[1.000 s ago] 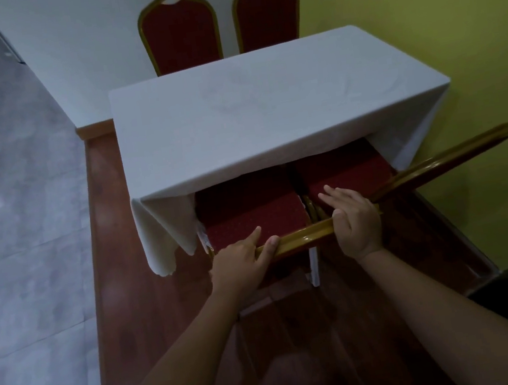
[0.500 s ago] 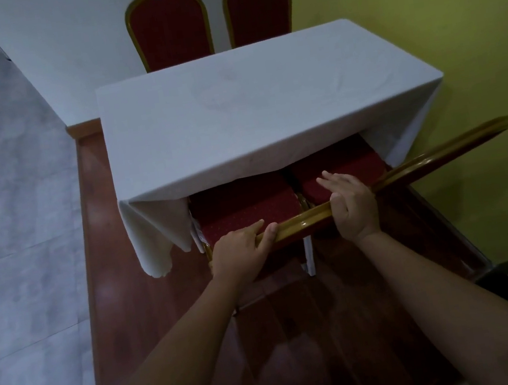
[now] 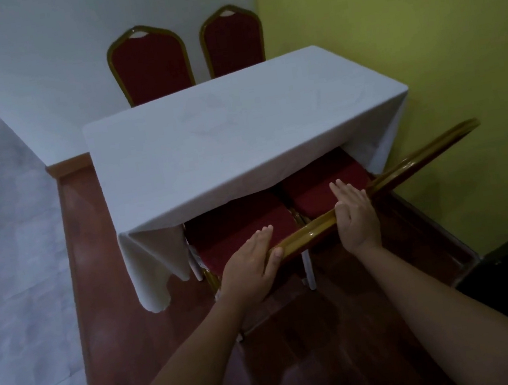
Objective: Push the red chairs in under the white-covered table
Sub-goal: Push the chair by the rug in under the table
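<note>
The white-covered table (image 3: 237,135) stands ahead of me. Two red chairs sit at its near side, their seats, the left one (image 3: 234,225) and the right one (image 3: 315,189), partly under the hanging cloth. Their gold back rail (image 3: 307,230) runs slantwise in front of me. My left hand (image 3: 250,267) grips the rail's left end, fingers over it and thumb below. My right hand (image 3: 356,216) lies over the rail further right, fingers stretched toward the right seat. Two more red chairs (image 3: 151,66) (image 3: 232,42) stand at the table's far side.
A yellow wall (image 3: 420,35) runs close along the right of the table and chairs. A white wall stands behind the far chairs. The table is on a raised wooden platform (image 3: 101,281), with grey floor (image 3: 9,262) to the left. A white table leg (image 3: 308,270) shows below the rail.
Both near chairs have slid forward, so less of their red seats shows below the cloth. My hands went forward with the rail, and my left fingers have straightened.
</note>
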The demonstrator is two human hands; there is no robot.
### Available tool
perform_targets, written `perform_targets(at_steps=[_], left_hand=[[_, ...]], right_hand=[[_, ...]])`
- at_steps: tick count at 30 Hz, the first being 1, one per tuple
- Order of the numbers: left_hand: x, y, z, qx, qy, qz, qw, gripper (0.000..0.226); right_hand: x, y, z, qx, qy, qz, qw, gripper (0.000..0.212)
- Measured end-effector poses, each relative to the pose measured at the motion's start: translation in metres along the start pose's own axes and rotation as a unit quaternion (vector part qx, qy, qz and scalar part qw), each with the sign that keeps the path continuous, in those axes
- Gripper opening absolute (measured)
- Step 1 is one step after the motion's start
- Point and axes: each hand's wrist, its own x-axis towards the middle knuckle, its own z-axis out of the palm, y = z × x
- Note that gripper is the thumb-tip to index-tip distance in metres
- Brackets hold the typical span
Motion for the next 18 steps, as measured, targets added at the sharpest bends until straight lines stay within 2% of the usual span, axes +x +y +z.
perform_targets(at_steps=[3,6,10,13,16,18], left_hand=[[0.003,-0.010,-0.006,-0.001,-0.039,0.053,0.998,0.066],[0.007,-0.031,-0.013,0.001,-0.088,0.092,0.992,0.078],[0.027,-0.076,-0.032,0.055,-0.143,0.103,0.983,0.087],[0.055,-0.102,-0.049,0.098,-0.140,0.082,0.982,0.091],[0.082,-0.124,-0.067,0.112,-0.165,0.078,0.977,0.106],[0.100,-0.131,-0.077,0.148,-0.174,0.092,0.969,0.089]], right_hand=[[-0.005,-0.006,0.003,0.016,0.023,0.042,0.999,0.060],[-0.013,-0.019,0.005,0.060,0.038,0.115,0.991,0.051],[-0.019,-0.044,0.008,0.052,0.067,0.167,0.982,0.047],[-0.020,-0.066,0.014,0.043,0.083,0.196,0.976,0.048],[-0.025,-0.093,0.030,-0.027,0.090,0.198,0.976,0.048],[-0.024,-0.110,0.041,-0.118,0.091,0.203,0.968,0.051]])
